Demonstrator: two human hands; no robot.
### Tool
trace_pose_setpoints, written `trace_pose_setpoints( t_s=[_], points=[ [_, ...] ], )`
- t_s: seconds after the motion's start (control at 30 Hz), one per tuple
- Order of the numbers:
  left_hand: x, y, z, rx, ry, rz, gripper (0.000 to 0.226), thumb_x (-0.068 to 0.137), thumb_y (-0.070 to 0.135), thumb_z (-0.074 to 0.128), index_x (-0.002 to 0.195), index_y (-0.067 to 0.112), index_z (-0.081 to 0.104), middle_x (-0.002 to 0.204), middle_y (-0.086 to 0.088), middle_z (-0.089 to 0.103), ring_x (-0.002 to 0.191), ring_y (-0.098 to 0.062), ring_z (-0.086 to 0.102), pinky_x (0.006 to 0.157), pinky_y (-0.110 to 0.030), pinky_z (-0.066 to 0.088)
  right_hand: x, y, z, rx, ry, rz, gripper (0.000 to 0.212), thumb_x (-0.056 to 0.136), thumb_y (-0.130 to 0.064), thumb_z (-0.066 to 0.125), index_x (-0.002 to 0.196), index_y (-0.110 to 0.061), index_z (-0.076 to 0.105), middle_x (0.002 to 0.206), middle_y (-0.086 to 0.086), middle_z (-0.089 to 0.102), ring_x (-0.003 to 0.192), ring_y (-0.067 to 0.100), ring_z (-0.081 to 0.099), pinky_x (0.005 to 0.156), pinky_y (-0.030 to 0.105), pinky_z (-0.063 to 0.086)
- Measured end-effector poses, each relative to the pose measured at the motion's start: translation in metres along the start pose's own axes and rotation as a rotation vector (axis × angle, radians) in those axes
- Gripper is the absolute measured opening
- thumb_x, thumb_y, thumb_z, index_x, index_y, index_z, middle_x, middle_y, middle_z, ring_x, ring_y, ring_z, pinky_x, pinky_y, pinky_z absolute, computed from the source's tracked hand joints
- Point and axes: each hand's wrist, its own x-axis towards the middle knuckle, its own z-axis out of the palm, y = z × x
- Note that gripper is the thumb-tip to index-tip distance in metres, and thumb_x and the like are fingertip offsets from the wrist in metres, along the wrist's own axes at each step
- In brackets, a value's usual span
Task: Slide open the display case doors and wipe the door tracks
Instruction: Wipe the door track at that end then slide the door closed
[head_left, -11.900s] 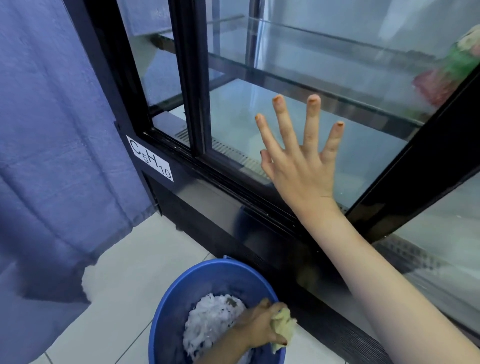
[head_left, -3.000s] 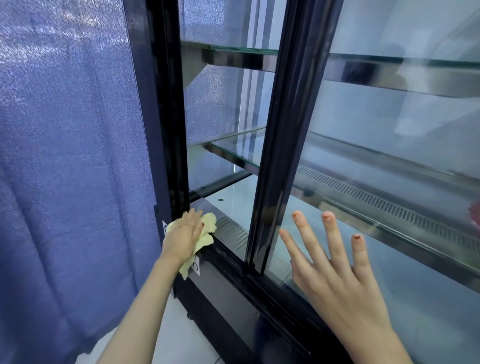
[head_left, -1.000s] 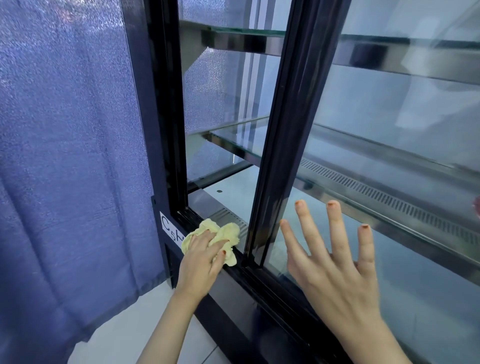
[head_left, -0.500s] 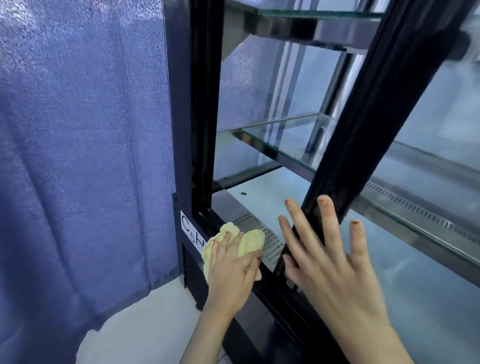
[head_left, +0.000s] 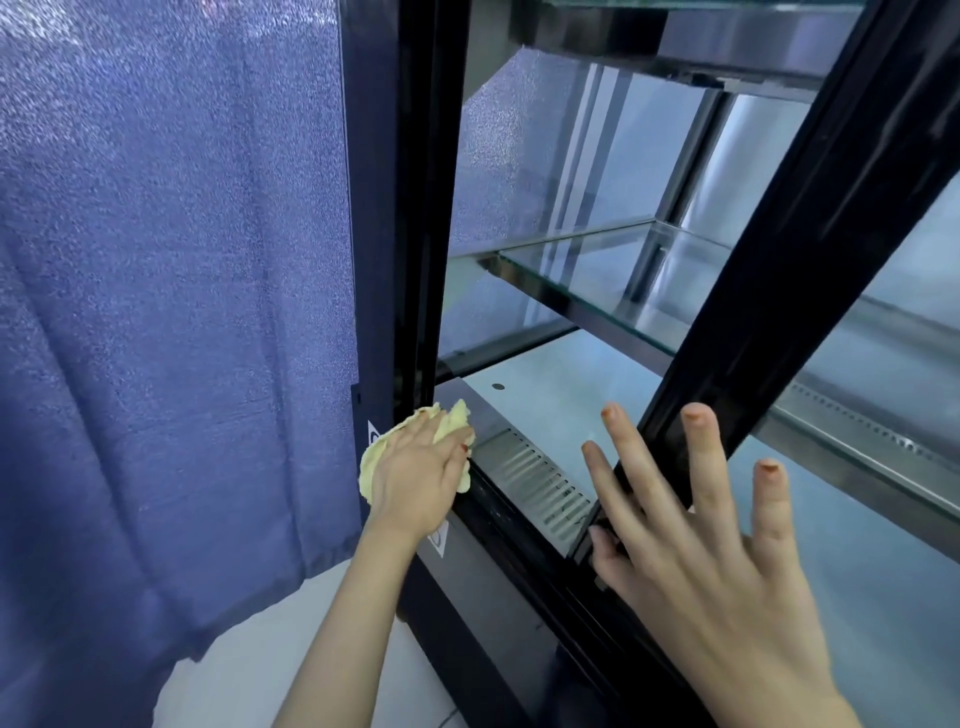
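Note:
The black-framed display case has its sliding glass door (head_left: 883, 530) pushed to the right, so the left part stands open. My right hand (head_left: 696, 545) lies flat, fingers spread, on the glass and on the door's black edge frame (head_left: 769, 270). My left hand (head_left: 421, 478) presses a crumpled yellow cloth (head_left: 371, 462) onto the left end of the bottom door track (head_left: 519, 525), in the corner by the case's left post (head_left: 415, 208). Most of the cloth is hidden under the hand.
A blue curtain (head_left: 171, 312) hangs close on the left of the case. Inside are a glass shelf (head_left: 613, 275), a metal floor panel and a slotted vent grille (head_left: 535, 483) just behind the track. White floor tiles (head_left: 270, 670) show below.
My left hand has slid the cloth left along the track into the corner by the post. The right hand stays spread on the door, and my view has shifted closer and lower.

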Motion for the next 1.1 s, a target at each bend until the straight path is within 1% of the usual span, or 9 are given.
trace_pose_setpoints(
  t_s=[0.23, 0.43, 0.53, 0.6, 0.67, 0.77, 0.87, 1.0, 1.1],
  points=[
    [-0.004, 0.025, -0.004, 0.069, -0.025, -0.079, 0.038, 0.1, 0.034, 0.027, 0.132, 0.034, 0.049, 0.15, -0.003, 0.032, 0.135, -0.022, 0.03, 0.108, -0.027, 0.018, 0.002, -0.001, -0.002, -0.022, -0.012, -0.001, 0.065, 0.089, -0.048, 0.037, 0.147, -0.017, 0.035, 0.157, 0.007, 0.02, 0.143, 0.041, 0.011, 0.113, 0.056, 0.002],
    [-0.025, 0.014, -0.002, -0.297, 0.073, 0.03, 0.044, 0.09, 0.035, 0.049, 0.133, 0.023, 0.042, 0.136, 0.0, 0.038, 0.125, -0.016, 0.032, 0.1, -0.036, 0.037, 0.003, -0.001, -0.002, -0.009, -0.004, 0.015, 0.064, 0.089, -0.047, 0.038, 0.146, -0.018, 0.038, 0.157, 0.007, 0.021, 0.143, 0.04, 0.013, 0.113, 0.055, 0.004],
    [-0.031, 0.026, 0.0, -0.055, 0.252, -0.187, 0.05, 0.085, 0.038, 0.057, 0.116, -0.001, 0.052, 0.12, -0.018, 0.047, 0.109, -0.03, 0.042, 0.085, -0.039, 0.046, 0.003, -0.002, -0.002, -0.009, -0.008, 0.015, 0.064, 0.089, -0.047, 0.038, 0.145, -0.018, 0.038, 0.157, 0.007, 0.021, 0.143, 0.04, 0.012, 0.113, 0.056, 0.004],
    [-0.034, 0.044, -0.002, 0.025, 0.166, -0.354, 0.061, 0.088, 0.05, 0.045, 0.112, -0.005, 0.055, 0.113, -0.025, 0.051, 0.102, -0.038, 0.046, 0.089, -0.046, 0.045, 0.003, -0.002, -0.002, -0.009, -0.01, 0.013, 0.064, 0.089, -0.047, 0.038, 0.145, -0.018, 0.038, 0.157, 0.007, 0.021, 0.143, 0.04, 0.011, 0.113, 0.056, 0.004],
    [-0.031, 0.052, 0.004, -0.025, 0.037, -0.51, 0.068, 0.09, 0.054, 0.038, 0.132, 0.0, 0.041, 0.124, -0.027, 0.044, 0.112, -0.04, 0.041, 0.101, -0.046, 0.034, 0.003, -0.003, -0.002, -0.007, -0.009, 0.016, 0.063, 0.089, -0.047, 0.037, 0.145, -0.018, 0.039, 0.157, 0.007, 0.021, 0.143, 0.04, 0.012, 0.113, 0.056, 0.004],
    [-0.021, 0.055, 0.011, -0.325, 0.047, -0.609, 0.063, 0.094, 0.038, 0.042, 0.142, 0.002, 0.024, 0.139, -0.029, 0.027, 0.125, -0.039, 0.031, 0.104, -0.047, 0.031, 0.003, -0.003, -0.001, -0.004, -0.006, 0.017, 0.063, 0.089, -0.046, 0.037, 0.145, -0.017, 0.04, 0.157, 0.007, 0.021, 0.143, 0.04, 0.012, 0.113, 0.056, 0.003],
    [-0.018, 0.058, 0.017, -0.361, 0.1, -0.617, 0.049, 0.097, 0.026, 0.04, 0.137, -0.002, 0.032, 0.147, -0.028, 0.012, 0.13, -0.038, 0.028, 0.104, -0.048, 0.033, 0.003, -0.003, 0.0, -0.01, -0.011, 0.006, 0.062, 0.09, -0.047, 0.035, 0.145, -0.017, 0.039, 0.157, 0.007, 0.02, 0.143, 0.041, 0.01, 0.114, 0.057, 0.002],
    [-0.022, 0.056, 0.02, -0.378, 0.211, -0.547, 0.027, 0.097, 0.018, 0.043, 0.104, -0.005, 0.056, 0.145, -0.023, 0.023, 0.114, -0.039, 0.049, 0.089, -0.045, 0.046, 0.004, -0.005, 0.001, -0.008, -0.001, 0.006, 0.064, 0.089, -0.05, 0.04, 0.144, -0.017, 0.04, 0.157, 0.008, 0.02, 0.143, 0.042, 0.01, 0.113, 0.057, 0.003],
    [-0.026, 0.054, 0.021, -0.419, 0.318, -0.38, 0.017, 0.094, 0.004, 0.049, 0.099, -0.008, 0.06, 0.142, -0.019, 0.036, 0.129, -0.032, 0.04, 0.104, -0.041, 0.037, 0.005, -0.006, 0.001, 0.008, 0.008, 0.015, 0.061, 0.09, -0.047, 0.039, 0.142, -0.017, 0.043, 0.157, 0.008, 0.019, 0.143, 0.041, 0.01, 0.113, 0.057, 0.003]
  ],
)
